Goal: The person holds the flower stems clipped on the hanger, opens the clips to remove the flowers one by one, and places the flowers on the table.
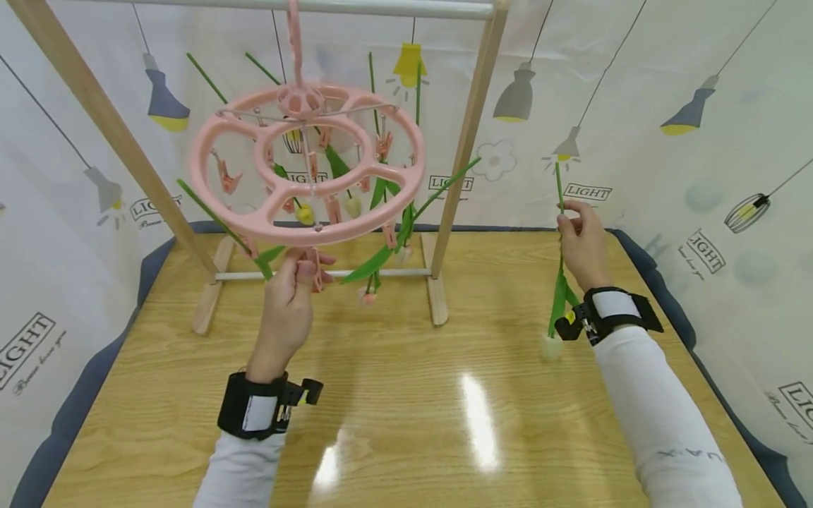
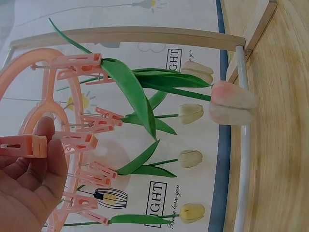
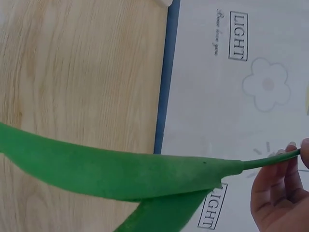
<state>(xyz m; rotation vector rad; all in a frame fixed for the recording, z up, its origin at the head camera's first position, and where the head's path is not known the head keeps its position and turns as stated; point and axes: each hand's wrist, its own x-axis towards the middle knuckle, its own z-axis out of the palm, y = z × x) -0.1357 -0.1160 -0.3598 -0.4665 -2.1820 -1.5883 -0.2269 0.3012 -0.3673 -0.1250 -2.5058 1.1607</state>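
Observation:
A pink round clip hanger (image 1: pixel 305 233) hangs in front of me, with pink clothes pegs dangling under it. At its near rim my left hand (image 1: pixel 286 303) holds a clothes peg (image 2: pixel 24 145) between thumb and fingers. Artificial tulips hang bloom-down from other pegs, among them a pink-and-white tulip (image 2: pixel 234 104), a cream tulip (image 2: pixel 190 158) and a yellow tulip (image 2: pixel 193 212). Off to the right, my right hand (image 1: pixel 583 243) pinches the stem of a white tulip (image 1: pixel 551 347), bloom lowest. Its broad green leaves (image 3: pixel 120 174) fill much of the right wrist view.
A wooden stand (image 1: pixel 473 127) with a white top bar (image 1: pixel 394 8) carries the hanger. Its feet (image 1: pixel 437 300) rest on the wood-grain table (image 1: pixel 406 395). Behind stands a white cloth (image 1: pixel 667 141) printed with lamps, with a dark blue edge along the table.

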